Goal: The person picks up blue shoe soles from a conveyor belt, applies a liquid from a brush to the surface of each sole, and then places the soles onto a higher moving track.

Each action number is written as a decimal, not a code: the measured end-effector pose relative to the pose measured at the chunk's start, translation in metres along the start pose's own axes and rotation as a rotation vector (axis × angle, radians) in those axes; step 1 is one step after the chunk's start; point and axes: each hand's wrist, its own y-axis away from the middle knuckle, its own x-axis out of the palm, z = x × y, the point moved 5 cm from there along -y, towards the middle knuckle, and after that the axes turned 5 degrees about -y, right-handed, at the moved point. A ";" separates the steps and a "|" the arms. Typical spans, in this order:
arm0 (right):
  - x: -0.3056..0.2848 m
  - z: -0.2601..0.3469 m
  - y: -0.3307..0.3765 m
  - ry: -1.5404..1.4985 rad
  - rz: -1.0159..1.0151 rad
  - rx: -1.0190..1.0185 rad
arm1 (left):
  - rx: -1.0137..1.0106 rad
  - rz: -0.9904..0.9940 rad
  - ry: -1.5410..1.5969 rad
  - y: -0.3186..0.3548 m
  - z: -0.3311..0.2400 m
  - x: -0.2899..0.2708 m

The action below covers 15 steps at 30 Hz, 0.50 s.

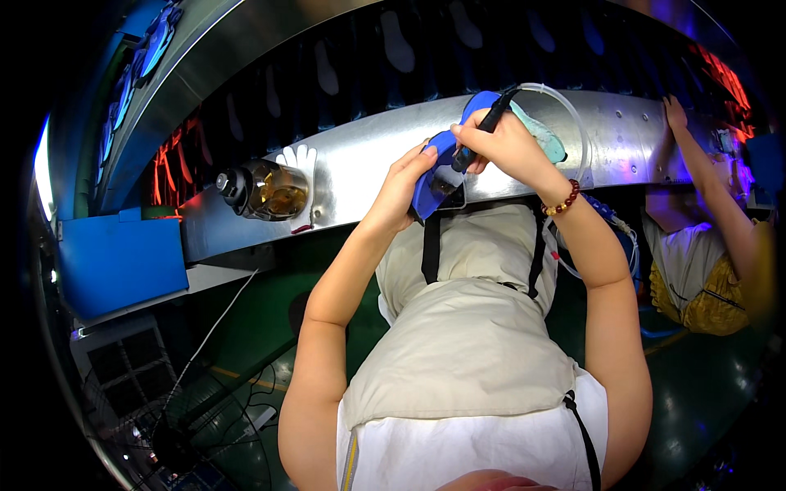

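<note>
My left hand [399, 186] grips a blue shoe sole [423, 196] by its edge, tilted above the near edge of the metal ledge. Wrapped round a black pen-like tool [491, 117], my right hand [514, 153] brings its lower end close to the sole; whether they touch I cannot tell. From the tool's top a clear tube [566, 100] curves away to the right. More blue [481, 101] shows beyond my right fingers, perhaps part of the same sole. A teal sole [550, 143] lies on the ledge, partly hidden behind my right hand.
On the metal ledge [352, 168] to the left are a bottle [274, 192] with dark contents and a white glove [301, 157]. Several soles [399, 45] pass behind on a dark conveyor. A co-worker's arm [708, 176] reaches in at the right. A fan [176, 442] stands lower left.
</note>
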 end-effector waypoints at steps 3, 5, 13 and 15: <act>-0.004 -0.007 -0.007 -0.043 -0.034 0.021 | 0.002 -0.036 0.019 -0.002 0.003 -0.003; -0.013 -0.013 -0.011 -0.044 -0.113 0.013 | 0.004 -0.053 0.026 -0.003 0.003 -0.003; -0.061 -0.030 -0.012 -0.237 -0.471 -0.158 | -0.038 -0.101 0.258 -0.001 0.010 -0.012; -0.067 -0.045 -0.013 -0.239 -0.505 -0.199 | -0.034 -0.069 0.314 0.000 0.013 -0.009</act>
